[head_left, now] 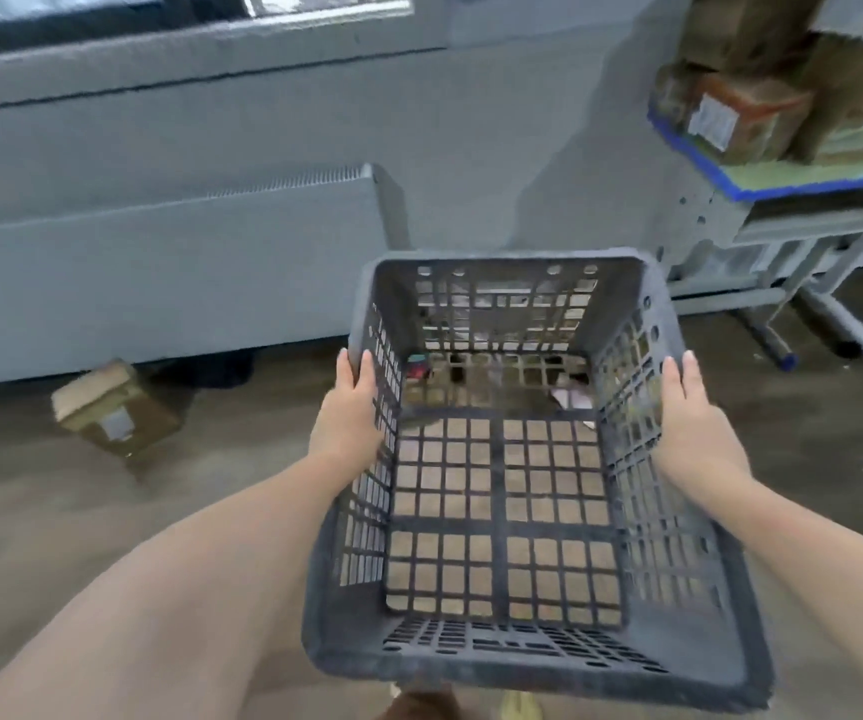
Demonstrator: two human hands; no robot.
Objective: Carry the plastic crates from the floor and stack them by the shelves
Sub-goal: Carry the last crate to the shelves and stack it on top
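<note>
A dark grey plastic crate (502,662) with grid-cut walls and floor hangs in the air in front of me, empty, its open top facing me. My left hand (351,413) grips the crate's left rim, thumb over the edge and fingers down the outer wall. My right hand (689,413) grips the right rim in the same way. Through the crate's holes I see the wooden floor and some small litter below. A shelf (793,187) edged with blue tape stands at the upper right, loaded with cardboard boxes (746,116).
A grey radiator (169,262) runs along the wall at left under a window sill. A small cardboard box (112,407) lies tilted on the floor before it. The shelf's metal legs (803,304) reach out onto the floor at right. My shoes (517,706) show under the crate.
</note>
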